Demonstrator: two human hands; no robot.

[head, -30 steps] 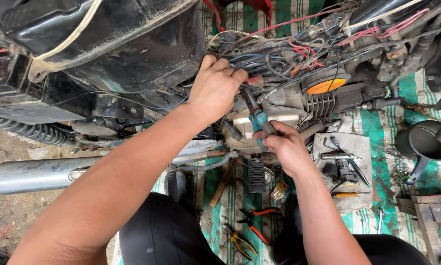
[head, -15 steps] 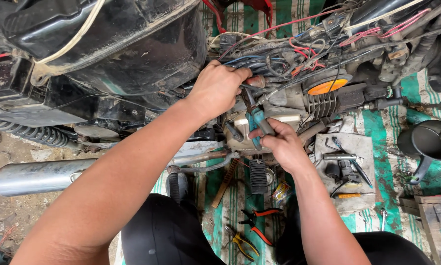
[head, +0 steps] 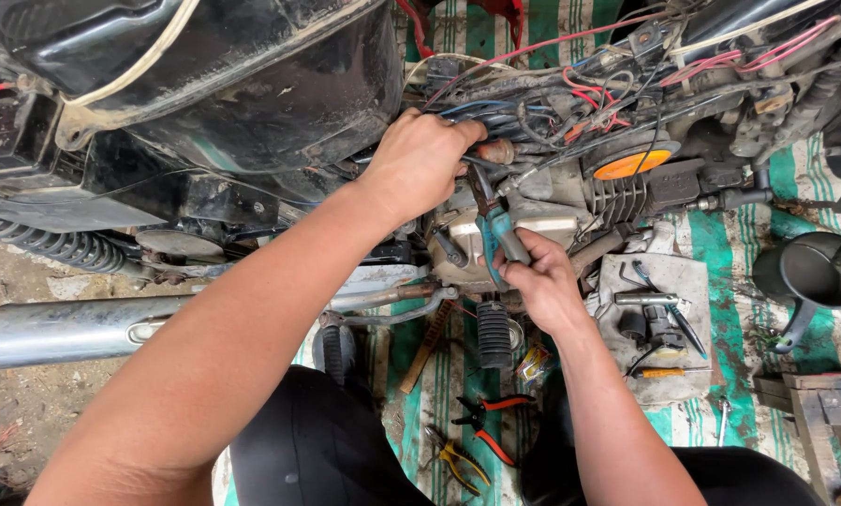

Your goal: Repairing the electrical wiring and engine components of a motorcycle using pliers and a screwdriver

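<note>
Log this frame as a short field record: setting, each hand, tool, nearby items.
setting: motorcycle engine with tangled wires, over a striped mat
left hand: up among the wires, gripping a part there
right hand: holding pliers with teal handles, jaws up at the engine
on mat: red pliers, yellow pliers, black funnel
left side: chrome exhaust

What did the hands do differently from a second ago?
Not much. The right hand still grips the teal-handled pliers but has turned its wrist a little, tipping the handles. The left hand stays pressed on the wiring by the engine. The pliers on the mat have not moved.
</note>
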